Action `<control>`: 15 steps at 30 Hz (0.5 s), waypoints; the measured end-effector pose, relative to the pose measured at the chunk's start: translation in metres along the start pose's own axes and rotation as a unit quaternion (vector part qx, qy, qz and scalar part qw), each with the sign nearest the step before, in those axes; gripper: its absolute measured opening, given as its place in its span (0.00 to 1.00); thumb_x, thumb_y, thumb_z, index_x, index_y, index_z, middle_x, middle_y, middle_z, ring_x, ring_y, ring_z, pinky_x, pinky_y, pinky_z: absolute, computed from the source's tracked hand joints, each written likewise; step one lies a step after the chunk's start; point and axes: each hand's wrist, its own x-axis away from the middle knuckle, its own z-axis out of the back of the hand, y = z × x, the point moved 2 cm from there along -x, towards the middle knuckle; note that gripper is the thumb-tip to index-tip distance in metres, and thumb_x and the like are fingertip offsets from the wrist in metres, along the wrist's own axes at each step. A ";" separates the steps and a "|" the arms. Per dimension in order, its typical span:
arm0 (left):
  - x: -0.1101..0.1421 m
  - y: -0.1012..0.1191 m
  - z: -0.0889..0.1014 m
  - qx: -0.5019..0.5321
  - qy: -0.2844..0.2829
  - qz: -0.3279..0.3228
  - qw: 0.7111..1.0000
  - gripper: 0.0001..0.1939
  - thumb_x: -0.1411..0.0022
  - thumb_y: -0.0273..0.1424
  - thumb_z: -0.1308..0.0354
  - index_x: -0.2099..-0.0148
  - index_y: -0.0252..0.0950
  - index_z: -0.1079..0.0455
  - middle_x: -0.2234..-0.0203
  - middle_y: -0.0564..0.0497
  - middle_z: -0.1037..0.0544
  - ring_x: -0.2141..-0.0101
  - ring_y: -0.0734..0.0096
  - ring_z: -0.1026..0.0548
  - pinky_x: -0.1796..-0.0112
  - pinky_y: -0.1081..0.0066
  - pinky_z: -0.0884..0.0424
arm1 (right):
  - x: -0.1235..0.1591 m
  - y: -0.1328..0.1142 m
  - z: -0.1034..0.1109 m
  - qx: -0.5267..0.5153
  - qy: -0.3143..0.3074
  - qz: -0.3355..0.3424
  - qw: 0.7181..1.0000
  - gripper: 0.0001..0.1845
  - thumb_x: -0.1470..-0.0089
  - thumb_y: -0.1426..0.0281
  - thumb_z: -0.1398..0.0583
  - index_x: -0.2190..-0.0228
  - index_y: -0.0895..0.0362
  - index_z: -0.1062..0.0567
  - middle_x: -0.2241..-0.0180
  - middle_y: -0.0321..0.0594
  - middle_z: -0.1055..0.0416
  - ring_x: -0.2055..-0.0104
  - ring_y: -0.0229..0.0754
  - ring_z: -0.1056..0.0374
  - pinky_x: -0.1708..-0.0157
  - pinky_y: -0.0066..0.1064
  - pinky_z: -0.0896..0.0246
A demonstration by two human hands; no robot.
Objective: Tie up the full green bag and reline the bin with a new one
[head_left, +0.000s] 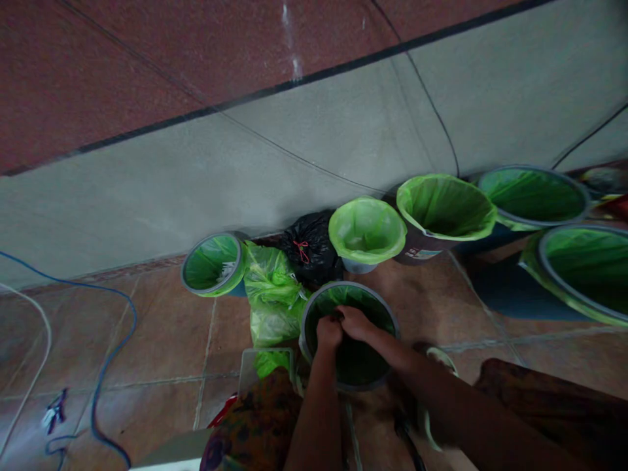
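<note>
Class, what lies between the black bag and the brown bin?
In the head view, a small green-lined bin stands between the black bag and the brown bin.

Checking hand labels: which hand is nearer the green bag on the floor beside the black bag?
Left. The left hand is at the bin right of the green bag; the right hand is farther right.

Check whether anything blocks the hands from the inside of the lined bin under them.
Nothing visible does. The left hand and right hand are at the open mouth of the bin; the green bag and black bag lie outside its rim. The interior is too dark to make out.
</note>
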 end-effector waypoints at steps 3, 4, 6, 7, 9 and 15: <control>-0.005 0.013 0.010 0.031 0.022 -0.045 0.998 0.20 0.36 0.24 0.53 0.49 0.35 0.24 0.53 0.46 0.19 0.53 0.67 0.22 0.50 0.71 0.28 | -0.016 -0.001 0.014 0.002 0.018 0.032 0.999 0.27 0.46 0.81 0.48 0.46 0.63 0.26 0.46 0.52 0.27 0.44 0.47 0.31 0.41 0.34 0.41; -0.008 0.015 0.012 0.039 0.034 -0.050 0.997 0.21 0.36 0.24 0.54 0.45 0.36 0.26 0.50 0.47 0.20 0.51 0.68 0.23 0.48 0.71 0.30 | -0.021 0.001 0.019 0.004 0.023 0.028 0.999 0.27 0.46 0.81 0.48 0.45 0.63 0.27 0.45 0.51 0.27 0.44 0.47 0.32 0.41 0.35 0.42; -0.017 0.014 0.013 0.045 0.061 -0.035 0.996 0.24 0.36 0.23 0.53 0.41 0.37 0.30 0.46 0.47 0.23 0.46 0.66 0.26 0.43 0.70 0.33 | -0.028 0.009 0.024 0.008 0.031 0.008 0.999 0.27 0.46 0.81 0.48 0.45 0.61 0.26 0.45 0.50 0.28 0.43 0.47 0.32 0.40 0.35 0.42; -0.021 0.011 0.013 0.043 0.072 -0.020 0.996 0.25 0.37 0.23 0.52 0.39 0.36 0.32 0.45 0.46 0.24 0.44 0.65 0.28 0.42 0.69 0.35 | -0.029 0.014 0.024 0.011 0.034 -0.005 0.999 0.28 0.46 0.81 0.48 0.45 0.61 0.27 0.44 0.50 0.28 0.43 0.47 0.32 0.40 0.35 0.42; -0.027 0.003 0.008 0.036 0.081 0.009 0.996 0.27 0.38 0.23 0.49 0.37 0.35 0.35 0.44 0.44 0.25 0.42 0.62 0.29 0.42 0.68 0.36 | -0.030 0.024 0.022 0.017 0.037 -0.036 0.999 0.30 0.47 0.82 0.49 0.43 0.63 0.29 0.44 0.53 0.29 0.43 0.49 0.32 0.40 0.36 0.42; -0.029 -0.013 -0.005 0.011 0.056 0.038 0.998 0.28 0.37 0.25 0.49 0.35 0.29 0.41 0.42 0.38 0.28 0.43 0.60 0.29 0.44 0.68 0.34 | -0.024 0.038 0.008 0.021 0.033 -0.079 0.996 0.36 0.52 0.84 0.48 0.40 0.66 0.33 0.45 0.56 0.28 0.44 0.51 0.31 0.42 0.37 0.39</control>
